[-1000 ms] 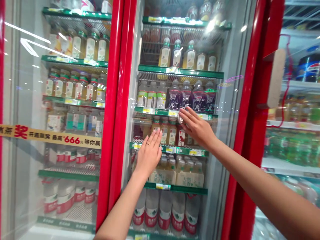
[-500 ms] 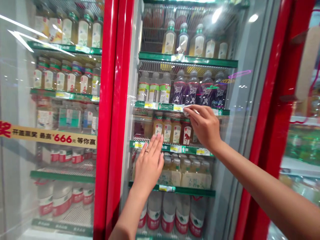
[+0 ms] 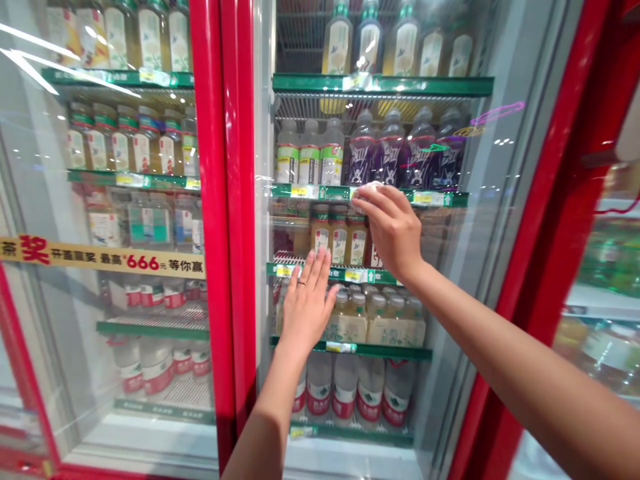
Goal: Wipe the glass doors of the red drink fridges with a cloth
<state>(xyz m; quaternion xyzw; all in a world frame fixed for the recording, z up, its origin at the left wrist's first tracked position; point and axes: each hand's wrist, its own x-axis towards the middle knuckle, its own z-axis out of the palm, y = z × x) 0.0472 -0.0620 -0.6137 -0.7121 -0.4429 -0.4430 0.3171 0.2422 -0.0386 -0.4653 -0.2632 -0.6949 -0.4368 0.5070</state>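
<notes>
A glass cooler door (image 3: 450, 267) with a red frame stands before me, shelves of bottles behind it. My left hand (image 3: 309, 303) lies flat against the glass, fingers spread, over the shelf of small tea bottles (image 3: 339, 237); a ring is on one finger. Up and to its right, my right hand (image 3: 393, 230) is closed on a small white wad (image 3: 369, 189), pressed to the glass below the dark purple bottles (image 3: 390, 150). The wad is mostly hidden by the fingers. Thin pink, orange and green marks (image 3: 497, 113) show on the glass at the upper right.
A red door frame post (image 3: 240, 200) separates this door from a second glass door on the left, which carries a yellow printed strip (image 3: 100, 258). More shelves with green bottles (image 3: 607, 257) are at the far right. Ceiling lights reflect in the glass.
My right hand has shifted left and slightly up along the glass with the white wad. The view has tilted down, showing more of the cooler's bottom. My left hand remains flat on the glass.
</notes>
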